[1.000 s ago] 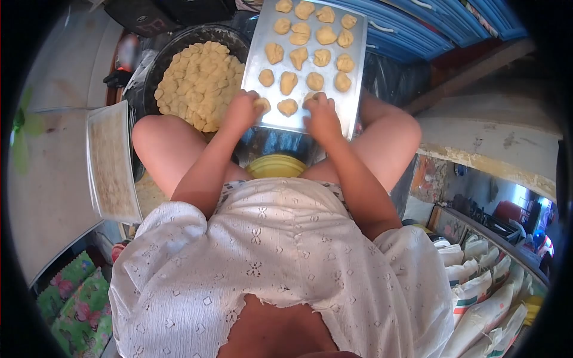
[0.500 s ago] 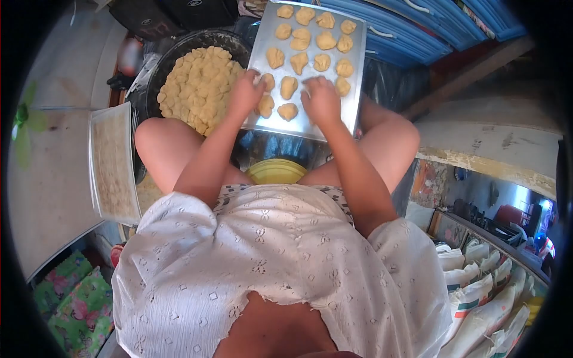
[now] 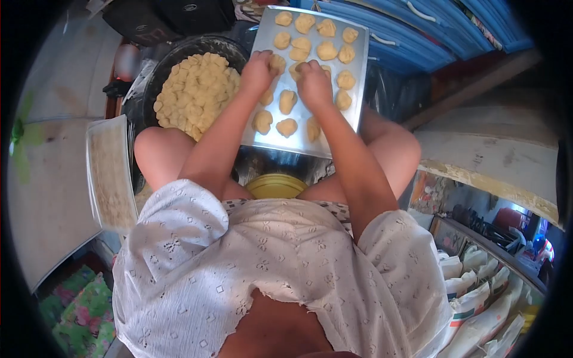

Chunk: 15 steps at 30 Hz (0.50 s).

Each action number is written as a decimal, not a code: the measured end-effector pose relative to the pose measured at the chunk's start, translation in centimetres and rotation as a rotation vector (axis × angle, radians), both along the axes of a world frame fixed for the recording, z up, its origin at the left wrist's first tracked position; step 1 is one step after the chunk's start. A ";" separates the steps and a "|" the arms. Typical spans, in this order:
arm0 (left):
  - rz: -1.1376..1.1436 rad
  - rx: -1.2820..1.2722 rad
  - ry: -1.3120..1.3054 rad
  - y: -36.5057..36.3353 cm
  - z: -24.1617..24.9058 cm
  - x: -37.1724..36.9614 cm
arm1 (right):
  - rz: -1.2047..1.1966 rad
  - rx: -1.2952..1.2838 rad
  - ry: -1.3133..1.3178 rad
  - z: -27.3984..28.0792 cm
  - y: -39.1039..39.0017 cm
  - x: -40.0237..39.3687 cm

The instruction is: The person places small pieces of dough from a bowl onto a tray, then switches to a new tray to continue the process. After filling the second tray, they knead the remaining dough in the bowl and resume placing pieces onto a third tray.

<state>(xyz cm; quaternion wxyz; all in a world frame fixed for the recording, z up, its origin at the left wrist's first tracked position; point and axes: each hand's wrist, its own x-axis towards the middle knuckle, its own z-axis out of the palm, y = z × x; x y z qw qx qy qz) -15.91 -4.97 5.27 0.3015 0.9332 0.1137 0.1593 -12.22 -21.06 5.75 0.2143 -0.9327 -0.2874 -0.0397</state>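
Note:
Rows of pale dough pieces [image 3: 287, 102] lie on a shiny metal baking tray [image 3: 352, 134] that rests over my knees. My left hand [image 3: 258, 74] reaches over the tray's left side, its fingertips closed on a dough piece [image 3: 276, 64] in the third row from the far edge. My right hand [image 3: 314, 86] is just beside it, fingers bent down and pinching another dough piece [image 3: 295, 71]. Part of a further piece shows behind the right hand. The fingertips are partly hidden by the hands.
A black basin [image 3: 156, 89] heaped with dough lumps [image 3: 194, 95] stands left of the tray. Below the tray, between my legs, is a yellow round container [image 3: 276, 185]. Blue drawers [image 3: 394, 30] stand at the far right, a wooden beam [image 3: 471, 89] nearer. White packets [image 3: 477, 298] stand lower right.
Both hands have moved away from my body, from the nearer rows to the third row of dough. A near-row piece by my right wrist now shows. The view has shifted slightly.

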 end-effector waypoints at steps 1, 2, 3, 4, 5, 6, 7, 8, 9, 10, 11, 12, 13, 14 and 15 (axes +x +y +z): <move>-0.007 -0.009 0.014 -0.1 0.6 -1.0 | 0.036 0.006 0.095 1.2 -0.4 -1.3; 0.039 -0.017 0.159 0.1 1.4 -2.0 | 0.072 0.013 0.185 1.7 -0.7 -2.4; 0.083 -0.022 0.304 0.2 1.7 -2.9 | 0.086 -0.088 0.112 1.1 -0.6 -3.5; 0.076 -0.024 0.312 0.2 1.5 -3.6 | 0.079 -0.090 0.119 0.7 -0.8 -4.0; 0.010 -0.066 0.436 0.3 1.3 -4.3 | 0.107 -0.130 0.092 0.4 -0.9 -4.5; -0.054 -0.108 0.559 0.3 0.9 -4.8 | 0.138 -0.168 0.064 0.2 -0.9 -4.9; -0.064 0.009 0.447 -0.3 0.3 -5.0 | 0.113 -0.168 0.099 0.3 -0.9 -4.9; -0.060 0.012 0.445 -0.5 -0.1 -4.9 | 0.117 -0.165 0.097 0.1 -0.7 -4.7; -0.026 0.010 0.347 -0.8 -0.2 -4.7 | 0.085 -0.189 0.046 0.0 -0.7 -4.7; 0.003 0.006 0.249 -1.1 -0.4 -4.6 | 0.050 -0.216 -0.002 -0.1 -0.8 -4.9; 0.010 0.001 0.219 -1.4 -0.5 -4.6 | 0.047 -0.216 -0.004 -0.1 -1.2 -5.0; 0.007 0.002 0.212 -1.8 -0.1 -4.6 | 0.009 -0.136 0.001 0.2 -1.6 -4.9; 0.020 0.069 0.131 -2.2 0.3 -4.9 | -0.028 -0.057 0.007 0.5 -2.1 -4.7; 0.033 0.134 0.051 -2.7 0.6 -5.1 | -0.029 -0.059 0.003 0.6 -2.7 -4.5; 0.033 0.132 0.048 -3.1 0.9 -5.1 | -0.061 -0.013 0.042 0.6 -3.4 -4.2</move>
